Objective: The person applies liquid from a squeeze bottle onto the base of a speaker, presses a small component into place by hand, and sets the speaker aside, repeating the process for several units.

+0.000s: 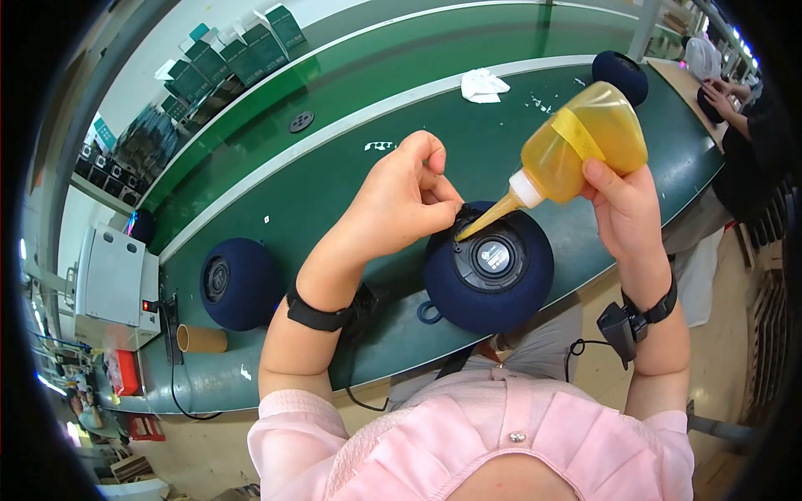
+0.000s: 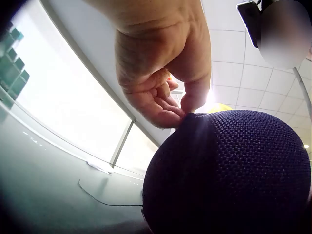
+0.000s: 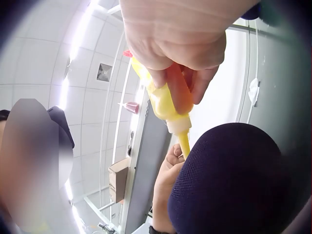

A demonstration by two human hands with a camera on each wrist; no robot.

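A round dark-blue mesh-covered speaker [image 1: 530,280] sits on the green bench with its black ringed base facing up. My left hand [image 1: 401,200] is at the far-left rim of that base. In the left wrist view, the thumb and fingers of the left hand [image 2: 161,83] pinch the fabric edge, drawn into a small peak. My right hand [image 1: 626,209] grips a squeeze bottle [image 1: 597,138] of yellow liquid, tilted nozzle down. The yellow nozzle tip [image 1: 468,232] is right at the base's rim, close to the left fingertips. In the right wrist view, the speaker [image 3: 229,180] hides part of the left hand.
A second blue speaker [image 1: 238,284] lies to the left, beside a cardboard tube [image 1: 202,339] and a grey machine [image 1: 117,288]. At the far right stands another speaker [image 1: 620,77], near a white cloth [image 1: 484,85]. Another person's hands [image 1: 727,96] are at work beyond it.
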